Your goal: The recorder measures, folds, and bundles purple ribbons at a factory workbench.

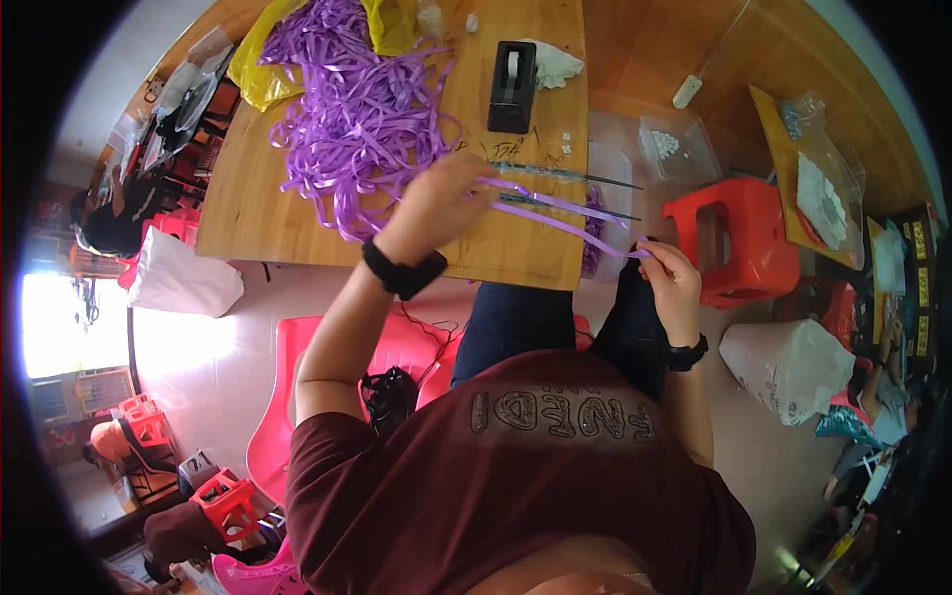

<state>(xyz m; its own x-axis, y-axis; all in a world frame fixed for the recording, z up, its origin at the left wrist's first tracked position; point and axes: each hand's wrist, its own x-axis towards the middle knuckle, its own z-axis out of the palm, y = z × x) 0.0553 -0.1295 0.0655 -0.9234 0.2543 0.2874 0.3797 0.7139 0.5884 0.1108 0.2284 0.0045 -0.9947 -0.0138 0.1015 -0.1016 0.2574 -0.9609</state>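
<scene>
From my distant seat, I read the moment by the line of one flat, glossy purple ribbon [555,225] stretched between the two hands. The bare left hand [454,193], over the near part of the pale wooden table [540,260], was curled closed on it, though I couldn't see the underside of those fingers. The bare right hand [674,286] had it pinched between thumb and finger, out past the table's right edge and nearer the body. So the ribbon's long axis ran rightward from the left grip, slanting a little toward the body.

Just beyond it, two thin dark-green rods [615,182] pointed the same general way, their tips jutting past that edge. The angle between ribbon and rods, narrow at the left hand and wider at the right, was the relation I judged most telling. I couldn't tell whether the left fingers also gripped the rods, but that hand was clearly nearer the loose purple ribbon heap [357,109], which lay beyond it and to its left
</scene>
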